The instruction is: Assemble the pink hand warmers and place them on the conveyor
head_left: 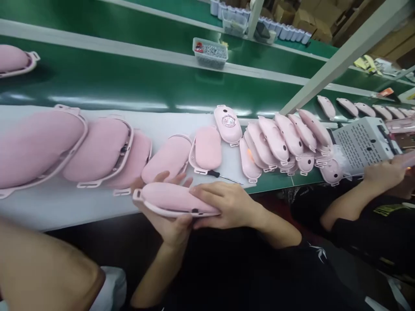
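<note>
Pink shell [177,199] gripped in both your hands, left [171,218] under, right [227,203] clasping its end, off table's [58,207] near edge.

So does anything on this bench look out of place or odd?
One pink oval shell lies open side up, showing its round insert, while the rest lie dome up. A small black-handled screwdriver lies loose near the white bench's edge.

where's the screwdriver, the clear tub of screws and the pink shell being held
screwdriver [214,173], head view, on its black handle
tub of screws [210,52], head view, on its front wall
pink shell [175,198], head view, on its rounded top
</note>
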### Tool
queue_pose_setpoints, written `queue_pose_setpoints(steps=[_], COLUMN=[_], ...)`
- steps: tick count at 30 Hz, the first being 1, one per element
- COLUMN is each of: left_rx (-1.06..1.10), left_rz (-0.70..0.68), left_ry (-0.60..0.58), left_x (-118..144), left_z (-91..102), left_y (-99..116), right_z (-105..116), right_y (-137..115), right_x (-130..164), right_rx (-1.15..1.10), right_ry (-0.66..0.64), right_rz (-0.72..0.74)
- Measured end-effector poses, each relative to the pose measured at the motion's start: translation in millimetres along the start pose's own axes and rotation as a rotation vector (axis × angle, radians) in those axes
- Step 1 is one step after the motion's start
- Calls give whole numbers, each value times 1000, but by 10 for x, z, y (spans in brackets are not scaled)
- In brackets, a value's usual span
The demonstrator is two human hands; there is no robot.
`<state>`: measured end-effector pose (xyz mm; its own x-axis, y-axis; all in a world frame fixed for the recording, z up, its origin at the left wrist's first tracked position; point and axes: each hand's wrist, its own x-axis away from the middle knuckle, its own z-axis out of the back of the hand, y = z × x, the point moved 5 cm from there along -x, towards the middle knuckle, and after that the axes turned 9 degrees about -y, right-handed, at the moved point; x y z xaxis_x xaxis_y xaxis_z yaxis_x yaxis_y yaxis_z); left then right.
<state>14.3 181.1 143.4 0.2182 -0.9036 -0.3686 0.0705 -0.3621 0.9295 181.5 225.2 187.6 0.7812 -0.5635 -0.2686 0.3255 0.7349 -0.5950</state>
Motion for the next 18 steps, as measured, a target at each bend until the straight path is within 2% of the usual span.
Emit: queue_pose_setpoints(steps=[2,3,5,7,9,11,13,18], left_rx=[134,191,279,335,358,346,304,272], left_rz=[14,47,162,263,297,285,269,215], left_ry=[110,112,47,-30,-59,-69,-106,-191], left_x=[62,83,115,147,183,227,279,366], left_z=[-49,-54,-52,-50,-54,-78,-123,-160], left_y=[-110,-152,-210,-235,-254,-296,-358,-398], right_z=[-73,-71,-19,42,79,65,-3,-84], right_y=[13,43,136,200,159,25,-124,-222], right_x=[34,50,83,119,138,119,50,-188], right_rx=[-42,-97,-213,-227,-59,219,432,546], right_ry=[-52,-84,-118,-110,-63,-18,-25,-55], right_rz=[17,9,-58,-142,-168,-154,-133,-155])
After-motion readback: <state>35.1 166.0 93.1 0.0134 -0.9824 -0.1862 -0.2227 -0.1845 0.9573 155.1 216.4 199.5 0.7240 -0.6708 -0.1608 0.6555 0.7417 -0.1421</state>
